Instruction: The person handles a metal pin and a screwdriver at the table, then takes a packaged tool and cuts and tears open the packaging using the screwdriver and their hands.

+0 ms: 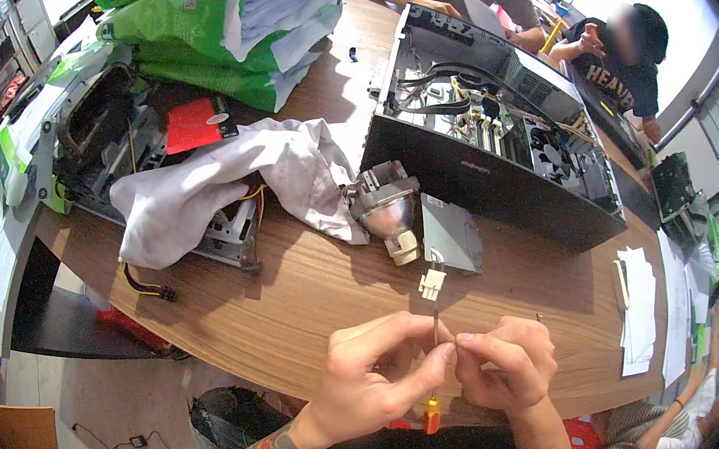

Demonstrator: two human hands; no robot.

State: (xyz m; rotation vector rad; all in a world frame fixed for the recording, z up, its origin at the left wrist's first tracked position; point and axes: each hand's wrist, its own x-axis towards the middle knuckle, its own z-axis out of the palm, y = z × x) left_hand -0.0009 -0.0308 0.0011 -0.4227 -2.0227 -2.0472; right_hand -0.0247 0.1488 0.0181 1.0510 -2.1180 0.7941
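Over the table's near edge, my two hands meet at the fingertips. A thin-shafted screwdriver (432, 415) with a yellow and orange handle stands almost upright in my left hand (375, 366), its shaft passing by the thumb and index finger. My right hand (509, 360) is closed in a pinch against the left fingertips; whatever it pinches is too small to make out. Just beyond them lies a white plug connector (432, 285), its wires leading to a flat grey metal piece (452, 235). A reflector lamp (387, 208) with a cream base rests left of that piece.
An open black computer case (487, 168) stands at the back right. On the left, a white cloth (194, 195) covers part of some metal hardware, with a green bag (183, 31) behind. Papers (635, 312) lie at right. Two people are beyond the table, another at lower right.
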